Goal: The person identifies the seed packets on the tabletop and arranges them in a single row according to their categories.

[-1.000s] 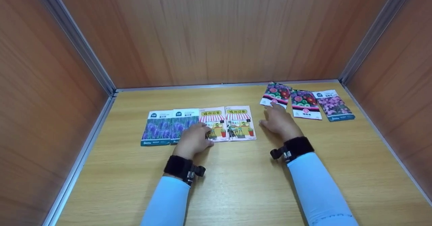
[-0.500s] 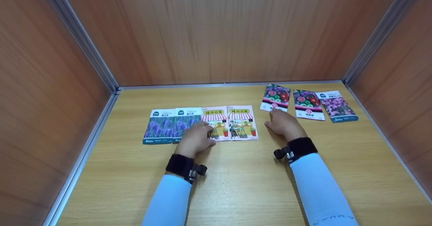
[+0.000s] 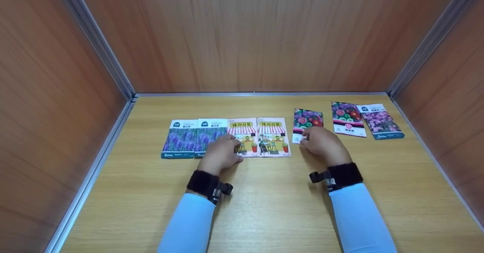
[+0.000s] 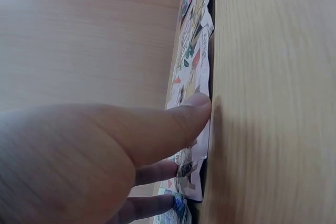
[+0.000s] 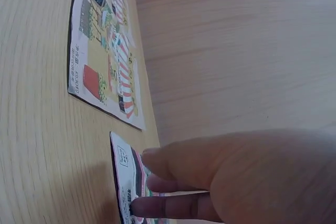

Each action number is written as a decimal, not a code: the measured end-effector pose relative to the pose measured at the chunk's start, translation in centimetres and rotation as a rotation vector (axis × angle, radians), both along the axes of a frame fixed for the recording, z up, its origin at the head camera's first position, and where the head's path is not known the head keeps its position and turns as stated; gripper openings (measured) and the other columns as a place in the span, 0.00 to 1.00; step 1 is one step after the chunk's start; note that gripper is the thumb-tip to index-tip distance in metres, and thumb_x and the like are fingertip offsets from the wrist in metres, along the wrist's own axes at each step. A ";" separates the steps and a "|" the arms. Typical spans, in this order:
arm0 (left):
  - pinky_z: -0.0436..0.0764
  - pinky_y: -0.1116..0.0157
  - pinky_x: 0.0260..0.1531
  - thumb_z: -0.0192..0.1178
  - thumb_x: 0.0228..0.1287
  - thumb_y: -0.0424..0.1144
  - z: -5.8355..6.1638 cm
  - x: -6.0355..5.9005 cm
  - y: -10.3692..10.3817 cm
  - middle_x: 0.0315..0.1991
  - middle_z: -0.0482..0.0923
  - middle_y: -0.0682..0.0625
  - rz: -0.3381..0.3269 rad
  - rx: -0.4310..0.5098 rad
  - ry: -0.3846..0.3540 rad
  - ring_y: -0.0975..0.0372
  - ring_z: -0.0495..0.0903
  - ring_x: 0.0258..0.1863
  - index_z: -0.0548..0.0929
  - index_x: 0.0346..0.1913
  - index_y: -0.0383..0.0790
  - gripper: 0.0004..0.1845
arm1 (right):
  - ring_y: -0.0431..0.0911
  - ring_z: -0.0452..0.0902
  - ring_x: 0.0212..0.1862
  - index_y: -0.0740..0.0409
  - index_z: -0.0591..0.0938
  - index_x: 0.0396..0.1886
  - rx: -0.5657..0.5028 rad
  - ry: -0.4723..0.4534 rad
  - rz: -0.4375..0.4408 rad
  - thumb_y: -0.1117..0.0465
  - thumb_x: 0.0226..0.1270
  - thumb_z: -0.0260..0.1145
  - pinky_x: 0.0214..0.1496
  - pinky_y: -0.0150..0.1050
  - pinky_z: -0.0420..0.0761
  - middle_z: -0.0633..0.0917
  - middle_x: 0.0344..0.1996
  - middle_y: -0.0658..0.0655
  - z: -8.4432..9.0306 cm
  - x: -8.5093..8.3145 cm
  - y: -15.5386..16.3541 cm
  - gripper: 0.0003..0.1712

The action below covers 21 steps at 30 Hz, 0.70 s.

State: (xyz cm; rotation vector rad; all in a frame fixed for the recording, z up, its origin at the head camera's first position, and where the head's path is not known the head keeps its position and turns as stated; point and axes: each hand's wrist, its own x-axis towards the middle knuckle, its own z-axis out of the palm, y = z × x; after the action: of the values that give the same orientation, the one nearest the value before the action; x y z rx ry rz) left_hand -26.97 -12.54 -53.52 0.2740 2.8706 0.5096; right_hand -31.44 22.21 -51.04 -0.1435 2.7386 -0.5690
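From the head camera, seven seed packets lie flat on the wooden surface (image 3: 264, 192). A row of four sits side by side, edges touching: two lavender packets (image 3: 191, 137) to the left of the left hand (image 3: 221, 155) and two shopfront packets (image 3: 264, 135) to its right. The left hand rests on this row where the inner lavender packet meets the first shopfront packet, its fingers loosely bent over the paper; its grip holds nothing. The right hand (image 3: 321, 142) lies on the lower end of a dark flower packet (image 3: 308, 118), which sits just right of the shopfront pair with a narrow strip of bare wood between. Its fingers press down on the packet, only slightly curled, the grip not closed round it. Further right of that hand, well apart from it, lie one more dark flower packet (image 3: 348, 118) and one pink flower packet (image 3: 380, 121), these two touching.

The left wrist camera shows the left thumb (image 4: 173, 121) extended, its tip touching the surface at a shopfront packet's edge, with two fingertips (image 4: 157, 171) lying on the packets below it.

The right wrist camera shows the right hand's fingers (image 5: 173, 205) lying on top of the dark flower packet (image 5: 126, 182) near its white end, with one shopfront packet (image 5: 102, 66) beyond the fingertips, apart.
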 end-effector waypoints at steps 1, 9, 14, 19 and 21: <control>0.74 0.37 0.82 0.77 0.75 0.50 0.0 0.0 0.0 0.83 0.75 0.43 -0.001 -0.007 0.003 0.42 0.72 0.83 0.83 0.79 0.46 0.34 | 0.58 0.83 0.55 0.58 0.88 0.67 0.000 0.001 -0.001 0.50 0.88 0.66 0.65 0.58 0.87 0.90 0.58 0.62 0.0 0.0 0.0 0.22; 0.77 0.39 0.81 0.78 0.74 0.51 0.1 0.2 -0.1 0.79 0.78 0.42 -0.002 -0.008 0.015 0.42 0.76 0.80 0.84 0.78 0.44 0.34 | 0.59 0.83 0.53 0.59 0.89 0.62 0.007 0.024 -0.049 0.50 0.89 0.65 0.56 0.54 0.86 0.90 0.54 0.64 0.0 -0.5 0.2 0.19; 0.77 0.38 0.80 0.78 0.74 0.51 0.1 0.2 -0.2 0.78 0.79 0.42 0.002 -0.016 0.028 0.42 0.76 0.79 0.84 0.78 0.44 0.34 | 0.71 0.72 0.81 0.62 0.79 0.80 0.038 0.077 -0.083 0.49 0.89 0.64 0.84 0.73 0.73 0.76 0.79 0.74 -0.8 -1.3 0.2 0.31; 0.78 0.39 0.80 0.79 0.73 0.51 -0.1 0.0 0.0 0.77 0.79 0.42 0.000 -0.005 0.026 0.43 0.77 0.78 0.84 0.78 0.44 0.35 | 0.75 0.54 0.90 0.59 0.68 0.90 0.049 0.103 -0.103 0.48 0.88 0.65 0.91 0.75 0.58 0.59 0.90 0.76 -2.4 -1.7 0.4 0.40; 0.78 0.39 0.79 0.80 0.72 0.51 -0.2 0.0 0.1 0.77 0.80 0.42 0.000 0.000 0.023 0.43 0.77 0.78 0.84 0.77 0.44 0.35 | 0.75 0.53 0.90 0.58 0.68 0.90 0.059 0.104 -0.091 0.47 0.88 0.65 0.91 0.76 0.57 0.59 0.90 0.75 -2.9 -1.7 0.6 0.40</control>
State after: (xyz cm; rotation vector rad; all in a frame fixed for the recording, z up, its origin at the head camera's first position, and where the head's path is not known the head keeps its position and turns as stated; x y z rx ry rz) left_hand -26.94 -12.43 -53.67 0.2821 2.8929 0.5093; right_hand -33.15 22.80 -53.99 -0.0346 2.8713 -0.5178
